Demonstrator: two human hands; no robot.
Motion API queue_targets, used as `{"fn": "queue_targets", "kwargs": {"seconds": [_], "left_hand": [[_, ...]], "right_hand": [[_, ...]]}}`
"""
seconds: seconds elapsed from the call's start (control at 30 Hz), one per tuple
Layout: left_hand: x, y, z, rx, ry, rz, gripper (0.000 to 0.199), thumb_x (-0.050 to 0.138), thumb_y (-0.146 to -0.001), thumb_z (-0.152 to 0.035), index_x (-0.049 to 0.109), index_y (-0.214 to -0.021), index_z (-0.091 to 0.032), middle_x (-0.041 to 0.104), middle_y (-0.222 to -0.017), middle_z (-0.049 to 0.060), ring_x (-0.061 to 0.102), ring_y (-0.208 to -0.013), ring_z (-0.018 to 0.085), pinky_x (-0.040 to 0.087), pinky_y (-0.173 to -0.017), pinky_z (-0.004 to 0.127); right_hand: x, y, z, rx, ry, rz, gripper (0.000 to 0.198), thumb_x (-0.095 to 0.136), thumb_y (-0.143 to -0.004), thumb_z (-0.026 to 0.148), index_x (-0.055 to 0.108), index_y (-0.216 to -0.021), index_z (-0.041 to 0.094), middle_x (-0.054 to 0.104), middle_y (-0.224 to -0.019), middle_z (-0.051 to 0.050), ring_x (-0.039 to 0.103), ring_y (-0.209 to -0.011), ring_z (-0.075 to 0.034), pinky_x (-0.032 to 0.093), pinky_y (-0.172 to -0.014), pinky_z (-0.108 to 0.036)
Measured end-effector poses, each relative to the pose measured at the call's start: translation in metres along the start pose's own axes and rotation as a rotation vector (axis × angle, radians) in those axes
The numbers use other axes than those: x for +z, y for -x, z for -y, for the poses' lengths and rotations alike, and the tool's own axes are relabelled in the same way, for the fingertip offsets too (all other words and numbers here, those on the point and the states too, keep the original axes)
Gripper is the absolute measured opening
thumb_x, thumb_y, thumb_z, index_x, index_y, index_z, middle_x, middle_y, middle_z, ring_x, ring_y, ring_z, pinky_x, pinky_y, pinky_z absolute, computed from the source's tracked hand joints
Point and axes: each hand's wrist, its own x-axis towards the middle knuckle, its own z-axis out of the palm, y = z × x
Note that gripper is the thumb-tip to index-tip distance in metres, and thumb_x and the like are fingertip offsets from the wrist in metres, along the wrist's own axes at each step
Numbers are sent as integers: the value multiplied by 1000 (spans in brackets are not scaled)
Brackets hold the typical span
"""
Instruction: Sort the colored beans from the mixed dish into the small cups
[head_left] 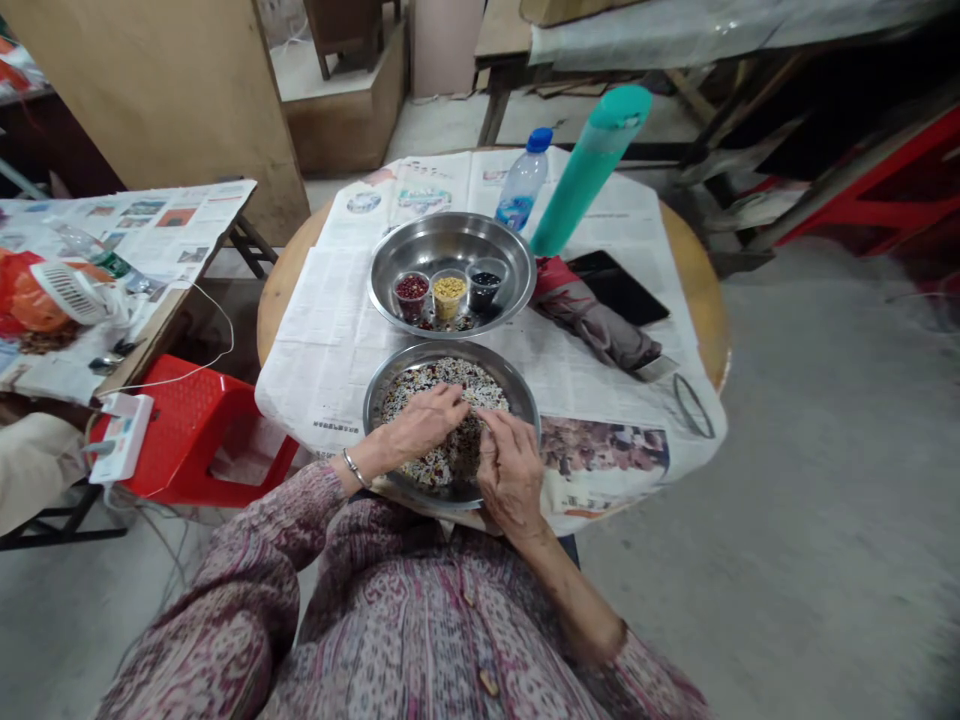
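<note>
A steel basin (373, 395) in front of me holds a mix of white rice grains (431, 380) with dark, yellow and red beans through it. My left hand (426, 425), a silver bangle on its wrist, is over the mix with its fingers bent together. Close beside it, my right hand (512, 465) is curled, thumb and fingers pinched near the basin's middle. Whatever lies between the fingertips is too small to make out. Behind stands a second steel basin (390, 240) with clear cups of red beans (412, 290), yellow beans (449, 288) and black beans (485, 284).
Newspaper (307, 330) covers the round table. Beyond the basins are a water bottle (523, 180), a teal bottle (592, 170), a folded umbrella (600, 320), a black tablet (619, 287) and a dark loop (692, 405). A red stool (199, 430) with a power strip (124, 440) stands left.
</note>
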Motion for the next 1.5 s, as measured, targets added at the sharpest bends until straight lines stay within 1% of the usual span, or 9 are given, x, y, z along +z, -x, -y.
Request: {"fn": "queue_targets", "kwargs": {"seconds": [0.17, 0.3, 0.37, 0.47, 0.67, 0.77, 0.97, 1.2, 1.5], "left_hand": [[-7, 36, 13, -282, 14, -57, 17, 48, -98, -17, 58, -112, -16, 53, -126, 10, 49, -115, 26, 49, -98, 38], [-7, 66, 4, -358, 114, -25, 62, 75, -84, -36, 43, -133, -17, 41, -139, 16, 46, -121, 32, 49, -99, 46], [-7, 73, -2, -326, 185, 22, 64, 77, -82, -30, 42, -133, -17, 44, -133, 15, 48, -118, 31, 49, -97, 44], [-4, 69, -9, -259, 363, 45, 35, 61, -90, -16, 47, -122, -20, 50, -121, 8, 54, -108, 22, 50, -96, 38], [11, 23, -15, -160, 490, -65, 20, 46, -91, -6, 56, -105, -16, 58, -101, 6, 58, -97, 18, 51, -92, 35], [8, 7, -12, -71, 458, -115, 19, 49, -94, -9, 57, -109, -15, 59, -113, 9, 56, -109, 19, 48, -101, 36], [-8, 14, 1, -306, 245, -39, 75, 81, -75, -41, 46, -139, -21, 40, -146, 15, 39, -131, 37, 42, -105, 55], [7, 9, -4, -139, 382, 16, 27, 52, -88, -6, 61, -112, -16, 59, -107, 7, 58, -105, 20, 50, -97, 35], [5, 54, -20, 100, 450, 26, 12, 50, -99, -17, 61, -102, -15, 61, -103, 6, 59, -98, 17, 47, -94, 28]], "right_hand": [[-2, -2, 0, -11, -3, 8, 37, 42, -98, 15, 59, -129, 21, 66, -117, -11, 58, -112, -23, 50, -98, -44], [-3, -2, 1, -25, 9, 24, 34, 45, -97, 15, 61, -127, 18, 68, -116, -12, 59, -111, -23, 50, -96, -43], [-3, -3, 1, -27, 17, 21, 33, 46, -97, 17, 61, -126, 18, 68, -115, -12, 60, -109, -24, 51, -95, -43], [-3, -3, 2, -23, 18, 22, 32, 46, -97, 18, 62, -125, 19, 69, -113, -12, 60, -108, -23, 51, -95, -42], [-2, -2, 1, -16, 3, 15, 34, 44, -98, 18, 61, -126, 19, 69, -114, -12, 60, -109, -23, 51, -96, -44], [-2, -1, 1, -7, -4, 9, 35, 42, -98, 19, 60, -128, 21, 68, -115, -11, 61, -109, -24, 51, -97, -46], [-2, -3, 2, -4, 32, 16, 36, 42, -97, 17, 60, -128, 19, 68, -116, -12, 60, -111, -24, 50, -98, -45], [-2, -2, 1, -14, 30, 6, 34, 44, -97, 17, 61, -126, 18, 67, -116, -13, 59, -110, -24, 50, -97, -43], [-2, -1, 2, 0, -19, -21, 36, 44, -96, 18, 61, -129, 22, 69, -116, -11, 61, -110, -24, 51, -97, -44]]}}
